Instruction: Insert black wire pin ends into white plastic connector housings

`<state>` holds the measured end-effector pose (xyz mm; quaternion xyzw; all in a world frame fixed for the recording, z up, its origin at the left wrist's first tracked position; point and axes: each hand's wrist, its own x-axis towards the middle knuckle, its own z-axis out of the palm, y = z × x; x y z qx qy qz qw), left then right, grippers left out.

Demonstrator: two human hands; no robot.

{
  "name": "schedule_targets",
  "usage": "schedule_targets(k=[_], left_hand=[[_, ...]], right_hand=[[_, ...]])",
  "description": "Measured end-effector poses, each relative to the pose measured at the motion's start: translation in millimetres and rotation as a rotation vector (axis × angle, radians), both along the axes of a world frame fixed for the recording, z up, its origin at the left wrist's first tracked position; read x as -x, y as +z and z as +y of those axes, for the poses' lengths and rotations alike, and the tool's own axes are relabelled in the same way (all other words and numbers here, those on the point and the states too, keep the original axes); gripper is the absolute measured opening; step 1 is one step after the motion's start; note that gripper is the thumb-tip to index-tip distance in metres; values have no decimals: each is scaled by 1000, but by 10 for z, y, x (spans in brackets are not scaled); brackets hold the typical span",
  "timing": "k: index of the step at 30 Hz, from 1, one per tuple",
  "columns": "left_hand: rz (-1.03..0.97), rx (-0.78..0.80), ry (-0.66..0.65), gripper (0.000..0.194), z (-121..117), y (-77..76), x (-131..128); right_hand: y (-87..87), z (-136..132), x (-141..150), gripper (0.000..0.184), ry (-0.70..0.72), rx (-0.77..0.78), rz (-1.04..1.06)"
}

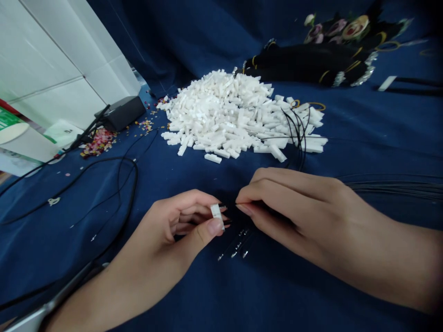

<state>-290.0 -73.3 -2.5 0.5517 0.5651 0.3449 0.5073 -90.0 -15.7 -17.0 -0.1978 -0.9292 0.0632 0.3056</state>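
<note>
The person's left hand (166, 230) grips a small white plastic connector housing (217, 215), clenched between the thumb and the curled fingers (197, 213); a few dark wire ends show at the housing's far side, too small to tell whether they sit inside it. The right hand (294, 210) pinches a thin black wire (242, 204) between thumb and forefinger, its tip just beside the housing and not clearly touching it; both hands hover low over a dark blue cloth (284, 286). Just below the hands lie several small metal-tipped wire ends (235, 244); beyond them rises a large heap of white connector housings (221, 115), with loose black wires (297, 133) draped over its right side. A bundle of fine dark wires (398, 186) stretches off to the right of the right hand; longer black cables (128, 184) loop across the cloth to the left. Farther back sit a black box (121, 113), a scatter of colourful scraps (98, 142), and folded black embroidered fabric (304, 67); a white tiled wall (58, 69) rises at the left.
</note>
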Motion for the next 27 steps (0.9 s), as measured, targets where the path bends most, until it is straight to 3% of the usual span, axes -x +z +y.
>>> schedule_targets(k=[27], left_hand=[[106,-49,-38,10,-7,-2,-42]], right_hand=[[-47,-17,14,16,-38,77,52]])
